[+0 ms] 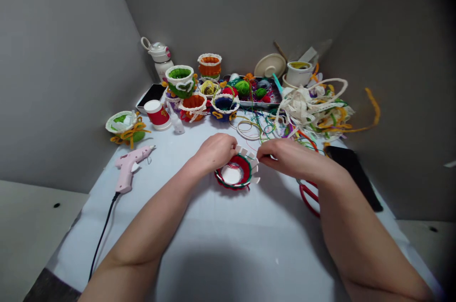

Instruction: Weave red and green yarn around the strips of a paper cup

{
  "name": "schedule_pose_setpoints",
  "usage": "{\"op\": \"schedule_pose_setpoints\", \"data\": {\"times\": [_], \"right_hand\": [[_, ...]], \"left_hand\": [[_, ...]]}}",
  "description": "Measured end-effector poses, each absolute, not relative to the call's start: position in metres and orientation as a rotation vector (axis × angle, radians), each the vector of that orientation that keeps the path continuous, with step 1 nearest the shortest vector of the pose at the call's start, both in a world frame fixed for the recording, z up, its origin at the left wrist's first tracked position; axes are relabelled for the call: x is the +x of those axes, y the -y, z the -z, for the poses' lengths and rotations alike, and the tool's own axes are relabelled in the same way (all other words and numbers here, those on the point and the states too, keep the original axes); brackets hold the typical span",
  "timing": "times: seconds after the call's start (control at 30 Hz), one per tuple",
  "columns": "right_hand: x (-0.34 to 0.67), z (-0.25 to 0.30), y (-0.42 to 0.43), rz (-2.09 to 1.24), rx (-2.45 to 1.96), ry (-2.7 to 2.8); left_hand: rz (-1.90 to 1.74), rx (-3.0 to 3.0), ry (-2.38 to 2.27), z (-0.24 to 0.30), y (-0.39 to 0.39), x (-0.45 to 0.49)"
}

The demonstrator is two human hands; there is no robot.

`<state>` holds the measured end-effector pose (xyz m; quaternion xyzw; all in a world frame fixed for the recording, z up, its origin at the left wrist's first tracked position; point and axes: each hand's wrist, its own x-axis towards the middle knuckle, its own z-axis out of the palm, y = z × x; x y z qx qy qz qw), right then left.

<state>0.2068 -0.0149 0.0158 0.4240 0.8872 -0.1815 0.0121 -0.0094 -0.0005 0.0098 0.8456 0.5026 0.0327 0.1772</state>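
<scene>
A small yarn cup (235, 174) with white paper tabs sits on the table (213, 231). The left hand (215, 152) has its fingers (231, 144) clamped on the rim. The right hand (285, 158) is at the tabs, fingers together, grip unclear. Red scissors (309, 197) lie nearby.

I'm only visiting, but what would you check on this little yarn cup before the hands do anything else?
1. The yarn-wrapped cup sits upright on the white table cover: ok.
2. The left hand and right hand are both at its white card tabs: ok.
3. The pink hot-glue gun lies within reach: ok.
4. The glue gun is hot: cannot tell.
5. The red-handled scissors are free: not ok, partly hidden by the right forearm.
</scene>
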Motion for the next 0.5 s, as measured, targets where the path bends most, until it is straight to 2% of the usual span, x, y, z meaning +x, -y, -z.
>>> {"op": "schedule_pose_setpoints", "data": {"times": [0.27,0.5], "right_hand": [[0.19,0.007,0.011,0.678,1.31,-2.641],[0.188,0.01,0.012,0.612,1.34,-2.636]], "left_hand": [[0.011,2.369,-1.301,-0.021,0.003,-0.02],[-0.17,2.35,-1.165,-0.01,0.005,-0.008]]}}
